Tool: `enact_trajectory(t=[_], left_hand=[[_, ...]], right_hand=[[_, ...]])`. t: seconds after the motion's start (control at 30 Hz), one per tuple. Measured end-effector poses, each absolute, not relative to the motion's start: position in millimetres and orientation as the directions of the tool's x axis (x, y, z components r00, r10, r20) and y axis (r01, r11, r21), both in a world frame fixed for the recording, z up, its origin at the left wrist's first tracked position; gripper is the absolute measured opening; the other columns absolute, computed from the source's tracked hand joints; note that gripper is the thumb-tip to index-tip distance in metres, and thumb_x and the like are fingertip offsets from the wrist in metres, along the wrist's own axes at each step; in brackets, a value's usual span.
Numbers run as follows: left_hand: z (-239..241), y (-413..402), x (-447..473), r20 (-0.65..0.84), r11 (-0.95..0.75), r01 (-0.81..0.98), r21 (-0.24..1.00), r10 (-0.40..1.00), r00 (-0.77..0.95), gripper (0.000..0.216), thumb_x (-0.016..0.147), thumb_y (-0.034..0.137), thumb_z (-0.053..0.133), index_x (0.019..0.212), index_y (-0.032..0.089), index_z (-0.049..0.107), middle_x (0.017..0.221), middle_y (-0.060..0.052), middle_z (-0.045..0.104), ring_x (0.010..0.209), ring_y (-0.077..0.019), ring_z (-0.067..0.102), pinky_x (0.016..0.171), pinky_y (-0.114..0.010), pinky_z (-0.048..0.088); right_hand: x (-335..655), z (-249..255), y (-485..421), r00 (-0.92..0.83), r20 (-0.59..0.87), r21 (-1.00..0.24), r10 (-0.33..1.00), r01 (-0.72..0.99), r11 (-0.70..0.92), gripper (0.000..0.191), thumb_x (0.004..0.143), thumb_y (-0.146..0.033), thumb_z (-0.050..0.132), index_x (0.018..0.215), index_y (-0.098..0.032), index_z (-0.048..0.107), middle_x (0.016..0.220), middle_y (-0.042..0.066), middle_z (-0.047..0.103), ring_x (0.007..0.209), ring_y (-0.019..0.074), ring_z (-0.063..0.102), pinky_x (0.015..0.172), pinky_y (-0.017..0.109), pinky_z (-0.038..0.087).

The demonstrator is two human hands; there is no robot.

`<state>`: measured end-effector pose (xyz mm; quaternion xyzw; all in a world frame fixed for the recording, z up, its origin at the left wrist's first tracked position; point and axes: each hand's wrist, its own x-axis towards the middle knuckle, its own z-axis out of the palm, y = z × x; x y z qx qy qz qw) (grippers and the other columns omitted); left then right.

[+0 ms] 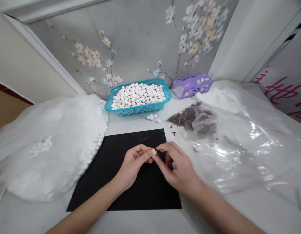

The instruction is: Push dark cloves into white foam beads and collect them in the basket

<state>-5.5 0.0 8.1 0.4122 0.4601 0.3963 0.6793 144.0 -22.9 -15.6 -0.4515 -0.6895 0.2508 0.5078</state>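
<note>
Between the thumb and fingers of my left hand (pixel 136 159) is a small white ball (pixel 154 152). My right hand (pixel 177 165) meets it from the other side, its fingertips closed around a tiny dark brown piece (pixel 155 148) at the top of the ball. The right thumb is close against the ball's lower side. Both hands are over a black mat (pixel 145 195). Just beyond them, a little heap of brown pieces (pixel 144 140) lies on the mat.
A blue basket (pixel 138 111) full of white balls stands at the back, with several loose balls (pixel 152 117) before it. Left is a large clear bag of white balls (pixel 55 152). Right are a plastic bag (pixel 238 156) with brown pieces and a purple tissue pack (pixel 193 86).
</note>
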Motion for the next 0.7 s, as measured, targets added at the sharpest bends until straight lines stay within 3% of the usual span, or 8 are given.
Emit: enact_trajectory(t=[0.57,0.7], left_hand=[[4,0,-6,-0.302,0.340,-0.110,0.934,0.917,0.261,0.014,0.073,0.027,0.070,0.070,0.015,0.064,0.064,0.003,0.060,0.059,-0.0046,0.050,0.060,-0.015,0.041],[10,14,-10,-0.235,0.244,-0.001,0.970,0.936,0.263,0.015,0.076,0.030,0.066,0.078,0.016,0.063,0.074,-0.001,0.066,0.066,-0.0081,0.056,0.067,-0.019,0.044]], right_hand=[[143,-16,-21,-0.121,0.401,-0.844,0.908,0.337,0.417,0.005,0.086,-0.018,0.049,0.090,-0.021,0.050,0.080,-0.001,0.049,0.052,0.0064,0.044,0.050,0.020,0.040],[141,-18,-22,-0.035,0.326,-0.893,0.945,0.316,0.320,0.025,0.083,-0.023,0.053,0.106,-0.022,0.044,0.088,0.000,0.048,0.045,0.0040,0.043,0.043,0.020,0.040]])
